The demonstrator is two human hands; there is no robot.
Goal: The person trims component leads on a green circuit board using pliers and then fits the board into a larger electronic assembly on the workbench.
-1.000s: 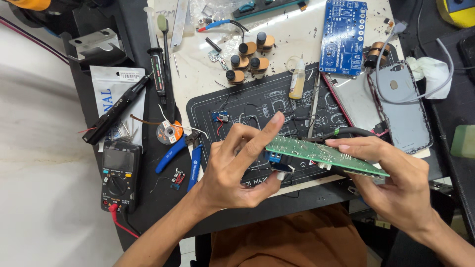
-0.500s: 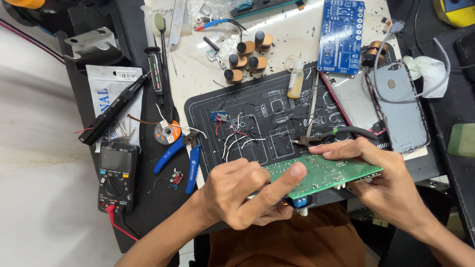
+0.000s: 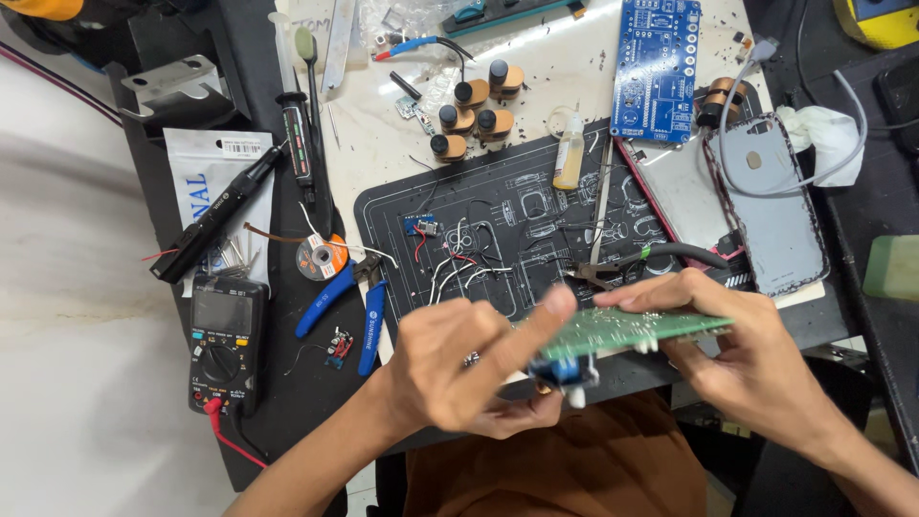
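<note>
The left hand and the right hand pinch the green rectangular printed circuit board by opposite ends, left index finger extended along its top edge. The board is tilted, held above the near desk edge, at 6 o'clock from the black printed work mat. Risk: the grip covers edges only, so twisting may flex the board or loosen it. The needle-nose pliers, at 12 o'clock, lie just beside the fingers and may snag.
</note>
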